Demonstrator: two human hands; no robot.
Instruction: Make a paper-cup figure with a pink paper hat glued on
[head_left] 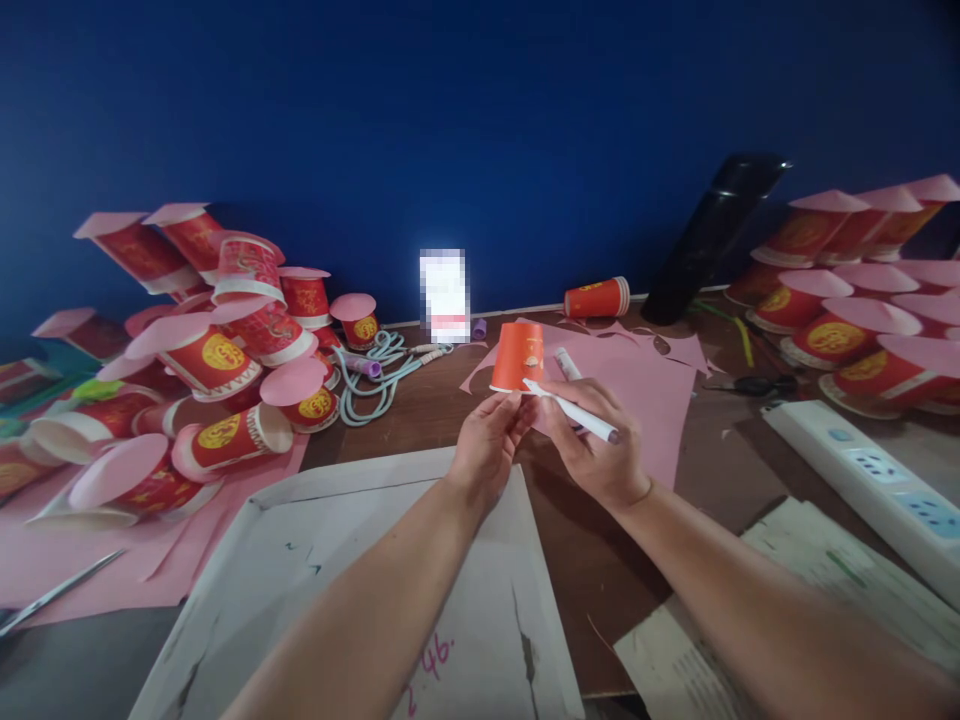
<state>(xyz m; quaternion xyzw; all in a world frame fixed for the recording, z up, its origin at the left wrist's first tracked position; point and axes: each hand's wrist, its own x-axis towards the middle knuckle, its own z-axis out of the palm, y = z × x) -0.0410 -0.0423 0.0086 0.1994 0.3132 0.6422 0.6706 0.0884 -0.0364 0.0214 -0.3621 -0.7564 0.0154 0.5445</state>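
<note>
An upside-down orange-red paper cup (517,350) with a white rim is held up at the centre by my left hand (491,440), its fingers pinching the rim. My right hand (600,440) grips a white marker pen (581,412), its tip close to the cup's rim; whether it touches I cannot tell. Behind my right hand lies a white marker cap or second pen (566,362), partly hidden. Under and beyond the hands spreads pink paper (652,390) with cut-out edges.
Red cups topped with pink discs pile up at left (217,360) and right (836,335). A black flask (712,235) leans on the blue wall. Also around are stacked cups (596,298), a power strip (862,470), scissors (60,592), a pale-blue cable (360,405) and a white box (322,540).
</note>
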